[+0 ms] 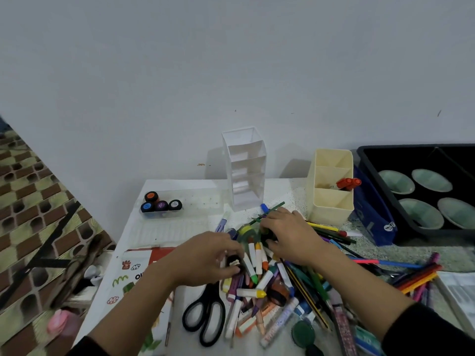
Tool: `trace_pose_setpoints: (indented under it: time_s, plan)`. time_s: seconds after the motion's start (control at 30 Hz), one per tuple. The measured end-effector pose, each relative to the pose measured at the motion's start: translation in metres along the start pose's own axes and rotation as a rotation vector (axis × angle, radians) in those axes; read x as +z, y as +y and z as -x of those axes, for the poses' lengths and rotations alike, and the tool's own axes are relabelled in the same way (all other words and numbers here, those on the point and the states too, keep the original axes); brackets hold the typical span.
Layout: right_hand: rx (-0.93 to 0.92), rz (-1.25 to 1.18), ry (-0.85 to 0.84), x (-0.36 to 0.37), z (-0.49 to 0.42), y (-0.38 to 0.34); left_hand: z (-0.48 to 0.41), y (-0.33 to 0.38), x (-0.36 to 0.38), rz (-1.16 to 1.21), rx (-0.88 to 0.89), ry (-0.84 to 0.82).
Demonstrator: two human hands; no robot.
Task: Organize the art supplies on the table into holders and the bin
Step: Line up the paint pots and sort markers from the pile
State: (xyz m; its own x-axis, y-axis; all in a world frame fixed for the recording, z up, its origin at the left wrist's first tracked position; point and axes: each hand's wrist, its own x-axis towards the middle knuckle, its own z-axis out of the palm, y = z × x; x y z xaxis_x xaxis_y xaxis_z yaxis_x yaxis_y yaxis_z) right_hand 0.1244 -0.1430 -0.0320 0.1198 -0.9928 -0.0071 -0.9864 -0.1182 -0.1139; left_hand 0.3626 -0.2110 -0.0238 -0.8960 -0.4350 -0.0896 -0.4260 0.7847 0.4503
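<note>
- The left hand [208, 258] has its fingers curled round a small black paint pot [233, 263], right at the left edge of the jumbled pile of crayons and markers [259, 273].
- The right hand [290, 235] is bent down into the pile's far side, over something dark. Gripping or not, I cannot tell.
- That pot looks light, rigid and smooth-walled, so probably slippery: pinch it round the sides and keep it upright.
- Four similar round pots [160, 204] sit in the clear plastic tray [203, 201], well apart, far left.
</note>
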Motion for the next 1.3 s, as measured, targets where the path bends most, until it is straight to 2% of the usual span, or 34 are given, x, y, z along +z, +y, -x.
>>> trace_pose_setpoints:
  time_s: [0.1, 0.27, 0.47, 0.7, 0.9, 1.03, 1.2, 1.3]
  plan:
    - [0.002, -0.018, -0.009, 0.003, -0.003, 0.002, 0.003, -0.002, -0.006, 0.132, -0.049, 0.032]
    - [0.004, -0.104, 0.033, 0.0, -0.003, 0.002, 0.006, -0.009, -0.018, 0.192, -0.102, 0.119]
    - [0.02, -0.225, 0.085, -0.011, 0.0, 0.001, 0.01, -0.021, -0.033, 0.329, -0.198, 0.299]
    - [-0.049, -0.447, 0.178, -0.018, -0.022, -0.025, 0.014, -0.063, -0.046, 0.299, -0.357, 0.506]
    - [-0.075, -0.494, 0.212, -0.01, -0.069, -0.051, -0.003, -0.098, -0.052, 0.236, -0.406, 0.646]
    - [-0.085, -0.463, 0.224, 0.0, -0.101, -0.062, -0.02, -0.118, -0.058, 0.178, -0.422, 0.615]
    - [-0.044, -0.422, 0.249, 0.016, -0.135, -0.073, -0.033, -0.135, -0.062, 0.063, -0.365, 0.397]
    - [0.009, -0.425, 0.224, 0.024, -0.149, -0.074, -0.035, -0.142, -0.058, 0.038, -0.361, 0.362]
